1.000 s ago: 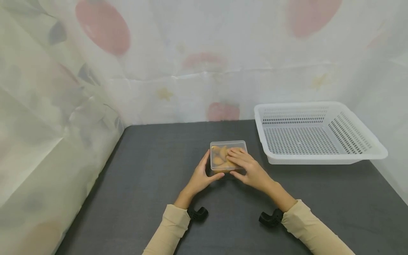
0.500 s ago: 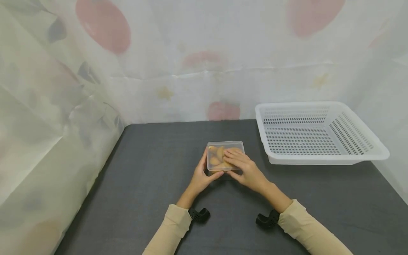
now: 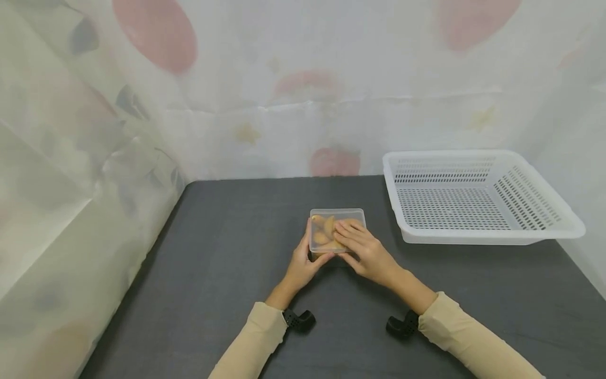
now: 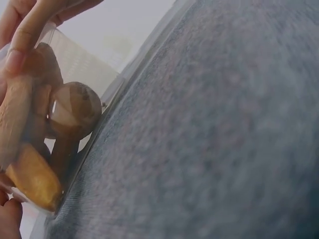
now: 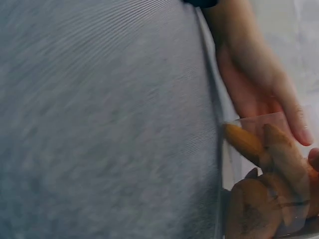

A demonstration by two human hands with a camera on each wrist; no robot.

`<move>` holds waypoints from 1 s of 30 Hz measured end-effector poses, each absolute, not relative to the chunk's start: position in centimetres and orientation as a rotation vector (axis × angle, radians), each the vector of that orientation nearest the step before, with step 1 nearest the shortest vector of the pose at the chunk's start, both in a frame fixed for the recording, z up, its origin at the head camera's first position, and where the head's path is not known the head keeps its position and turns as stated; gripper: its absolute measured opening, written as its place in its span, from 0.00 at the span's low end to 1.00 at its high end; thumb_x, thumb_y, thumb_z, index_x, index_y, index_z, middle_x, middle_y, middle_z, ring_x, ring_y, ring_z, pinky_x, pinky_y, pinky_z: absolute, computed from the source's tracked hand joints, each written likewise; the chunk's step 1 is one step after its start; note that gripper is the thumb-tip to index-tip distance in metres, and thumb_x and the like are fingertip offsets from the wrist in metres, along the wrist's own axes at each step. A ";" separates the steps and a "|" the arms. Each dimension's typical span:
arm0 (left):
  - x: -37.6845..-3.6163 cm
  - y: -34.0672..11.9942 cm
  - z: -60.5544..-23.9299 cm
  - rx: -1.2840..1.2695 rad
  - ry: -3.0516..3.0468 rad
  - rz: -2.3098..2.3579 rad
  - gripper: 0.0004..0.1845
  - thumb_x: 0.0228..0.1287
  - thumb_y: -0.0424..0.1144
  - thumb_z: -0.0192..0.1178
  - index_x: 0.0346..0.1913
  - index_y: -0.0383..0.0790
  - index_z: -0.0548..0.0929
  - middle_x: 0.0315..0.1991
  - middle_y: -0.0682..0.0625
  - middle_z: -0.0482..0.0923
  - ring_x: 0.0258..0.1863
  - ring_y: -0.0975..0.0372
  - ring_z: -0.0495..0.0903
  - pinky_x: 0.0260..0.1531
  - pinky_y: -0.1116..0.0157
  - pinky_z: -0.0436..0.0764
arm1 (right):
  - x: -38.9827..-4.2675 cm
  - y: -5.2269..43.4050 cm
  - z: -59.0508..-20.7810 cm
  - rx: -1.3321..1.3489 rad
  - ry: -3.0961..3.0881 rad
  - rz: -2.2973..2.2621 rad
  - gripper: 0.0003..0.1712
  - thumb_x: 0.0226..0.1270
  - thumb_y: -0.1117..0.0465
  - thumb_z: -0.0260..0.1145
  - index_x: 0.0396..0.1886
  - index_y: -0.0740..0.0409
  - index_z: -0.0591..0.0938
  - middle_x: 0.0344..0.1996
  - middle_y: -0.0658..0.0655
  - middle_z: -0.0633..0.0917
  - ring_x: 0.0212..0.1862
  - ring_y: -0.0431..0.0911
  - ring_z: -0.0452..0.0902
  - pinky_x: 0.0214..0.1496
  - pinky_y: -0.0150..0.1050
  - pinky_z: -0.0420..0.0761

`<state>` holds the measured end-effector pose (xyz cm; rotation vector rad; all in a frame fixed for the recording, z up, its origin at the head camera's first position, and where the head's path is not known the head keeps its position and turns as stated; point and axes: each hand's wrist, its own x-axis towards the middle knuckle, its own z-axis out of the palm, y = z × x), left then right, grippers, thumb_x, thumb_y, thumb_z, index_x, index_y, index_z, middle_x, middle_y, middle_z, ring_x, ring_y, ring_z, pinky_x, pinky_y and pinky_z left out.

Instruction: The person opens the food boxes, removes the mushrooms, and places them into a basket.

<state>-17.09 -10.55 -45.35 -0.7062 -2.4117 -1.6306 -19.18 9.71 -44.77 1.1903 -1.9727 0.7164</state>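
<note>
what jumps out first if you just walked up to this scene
The eye lands on the clear lidded box of brown, mushroom-like pieces in the middle of the dark grey table. The left hand grips its left side while the right hand lies over the lid. Next comes the big white perforated basket at the table's far right, with nothing visible in it.

Two arms in view, each in a long beige sleeve (image 3: 258,337) ending at the wrist, cuffs plain. A small black perforated camera mount (image 3: 299,319) sits just beside each cuff. Left hand (image 3: 300,266) and right hand (image 3: 371,255) bare.
</note>
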 end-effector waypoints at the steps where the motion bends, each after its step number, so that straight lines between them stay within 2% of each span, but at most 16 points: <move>1: -17.3 -10.6 -45.7 -0.698 -2.411 -1.623 0.51 0.59 0.31 0.66 0.74 0.24 0.39 0.75 0.31 0.51 0.74 0.43 0.58 0.71 0.46 0.61 | -19.3 9.7 -44.8 1.199 -1.958 0.695 0.29 0.45 0.67 0.77 0.51 0.73 0.82 0.52 0.72 0.83 0.61 0.56 0.78 0.73 0.41 0.69; 5: -18.1 -10.5 -47.5 -0.674 -2.399 -1.606 0.52 0.60 0.33 0.66 0.76 0.31 0.39 0.76 0.35 0.51 0.75 0.46 0.58 0.72 0.46 0.60 | -19.6 9.8 -44.7 1.206 -1.917 0.635 0.21 0.64 0.59 0.66 0.49 0.73 0.82 0.51 0.72 0.83 0.59 0.58 0.80 0.73 0.43 0.70; 9: -18.3 -10.4 -47.9 -0.652 -2.392 -1.615 0.51 0.61 0.33 0.65 0.77 0.34 0.39 0.76 0.36 0.50 0.75 0.48 0.58 0.72 0.47 0.60 | -19.7 9.7 -44.6 1.202 -1.906 0.652 0.25 0.74 0.53 0.55 0.48 0.74 0.82 0.49 0.73 0.84 0.57 0.60 0.80 0.70 0.44 0.73; 12: -18.2 -10.5 -48.0 -0.657 -2.381 -1.615 0.51 0.61 0.35 0.65 0.77 0.34 0.40 0.76 0.36 0.51 0.74 0.48 0.60 0.71 0.48 0.62 | -19.6 9.7 -44.6 1.200 -1.909 0.682 0.23 0.71 0.55 0.59 0.48 0.73 0.82 0.50 0.73 0.84 0.57 0.60 0.80 0.69 0.43 0.74; 15: -18.1 -10.7 -48.3 -0.669 -2.380 -1.636 0.53 0.60 0.35 0.66 0.77 0.37 0.39 0.76 0.36 0.52 0.73 0.48 0.61 0.70 0.49 0.64 | -19.3 9.8 -44.5 1.193 -1.935 0.697 0.22 0.63 0.58 0.68 0.49 0.73 0.82 0.51 0.73 0.83 0.55 0.61 0.81 0.69 0.43 0.74; 20: -18.1 -10.8 -48.5 -0.672 -2.377 -1.701 0.54 0.59 0.29 0.66 0.77 0.40 0.37 0.76 0.39 0.53 0.73 0.49 0.63 0.72 0.54 0.65 | -19.0 9.7 -43.9 1.183 -2.014 0.675 0.33 0.45 0.63 0.79 0.52 0.72 0.81 0.54 0.71 0.83 0.56 0.62 0.80 0.65 0.49 0.77; 23: -18.0 -10.6 -48.2 -0.655 -2.374 -1.694 0.54 0.58 0.27 0.65 0.77 0.38 0.38 0.74 0.37 0.57 0.71 0.48 0.65 0.72 0.66 0.65 | -19.0 9.7 -43.3 1.179 -2.057 0.657 0.37 0.39 0.63 0.81 0.53 0.71 0.80 0.54 0.70 0.82 0.57 0.62 0.79 0.62 0.53 0.78; 27: -17.2 -10.4 -46.3 -0.660 -2.371 -1.690 0.52 0.57 0.26 0.65 0.76 0.31 0.40 0.71 0.33 0.61 0.68 0.46 0.67 0.69 0.78 0.63 | -19.1 9.8 -42.8 1.175 -2.091 0.662 0.36 0.41 0.61 0.81 0.53 0.70 0.80 0.55 0.68 0.82 0.58 0.61 0.79 0.60 0.54 0.79; 30: -16.7 -10.3 -45.1 -0.681 -2.354 -1.690 0.50 0.57 0.27 0.66 0.75 0.27 0.43 0.70 0.32 0.62 0.66 0.45 0.69 0.68 0.73 0.68 | -19.2 10.0 -42.6 1.166 -2.108 0.677 0.30 0.53 0.56 0.75 0.54 0.68 0.81 0.56 0.67 0.83 0.58 0.60 0.79 0.59 0.53 0.80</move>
